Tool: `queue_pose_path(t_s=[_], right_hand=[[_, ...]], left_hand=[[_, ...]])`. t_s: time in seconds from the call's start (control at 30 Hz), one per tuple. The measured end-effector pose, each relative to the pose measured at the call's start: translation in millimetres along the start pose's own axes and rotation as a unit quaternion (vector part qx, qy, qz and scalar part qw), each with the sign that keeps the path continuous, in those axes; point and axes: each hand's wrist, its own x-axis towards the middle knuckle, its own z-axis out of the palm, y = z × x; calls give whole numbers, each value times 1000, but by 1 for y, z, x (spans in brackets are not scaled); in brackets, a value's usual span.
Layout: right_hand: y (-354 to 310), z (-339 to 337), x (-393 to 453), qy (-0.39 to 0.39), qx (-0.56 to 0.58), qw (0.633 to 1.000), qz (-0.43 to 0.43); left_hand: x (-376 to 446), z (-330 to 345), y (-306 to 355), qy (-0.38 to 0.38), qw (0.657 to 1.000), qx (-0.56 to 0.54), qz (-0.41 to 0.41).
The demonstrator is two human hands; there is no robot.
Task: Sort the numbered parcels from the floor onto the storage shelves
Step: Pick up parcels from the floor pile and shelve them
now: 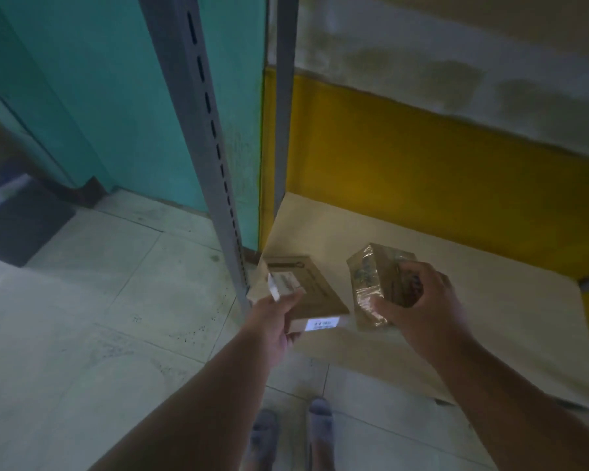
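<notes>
A flat brown cardboard parcel [312, 294] with a white number label on its near edge lies at the left front of the pale shelf board [490, 317]. My left hand [276, 322] grips its near left corner, thumb on top. To its right a taller brown parcel [371, 277] wrapped in shiny clear tape sits over the same board. My right hand [419, 300] holds it from the right, fingers curled over the top. Whether that parcel rests on the board or hangs just above it I cannot tell.
A grey slotted shelf upright [211, 137] rises just left of the parcels, with a second post [284, 96] behind it. A yellow panel [439, 185] backs the shelf. The tiled floor [82, 334] spreads left; a dark mat [17, 226] lies far left. My feet [293, 433] stand below.
</notes>
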Motion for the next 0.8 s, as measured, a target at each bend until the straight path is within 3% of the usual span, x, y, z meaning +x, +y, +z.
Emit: queue_pose_path(t_s=[0.17, 0.3, 0.47, 0.63, 0.73, 0.8], right_hand=[[16, 10, 26, -33, -17, 999, -12], [21, 6, 40, -62, -26, 997, -36], [25, 9, 65, -84, -37, 994, -61], [31, 23, 80, -100, -76, 988, -89], [37, 35, 87, -126, -102, 981, -109], [39, 43, 91, -149, -118, 974, -122]], left_hand=[[13, 4, -12, 101, 982, 148, 64], [16, 8, -8, 104, 970, 190, 114], [40, 17, 3, 55, 959, 219, 170], [71, 21, 6, 185, 882, 376, 214], [90, 17, 1, 222, 783, 537, 221], [99, 14, -2, 246, 747, 568, 242]])
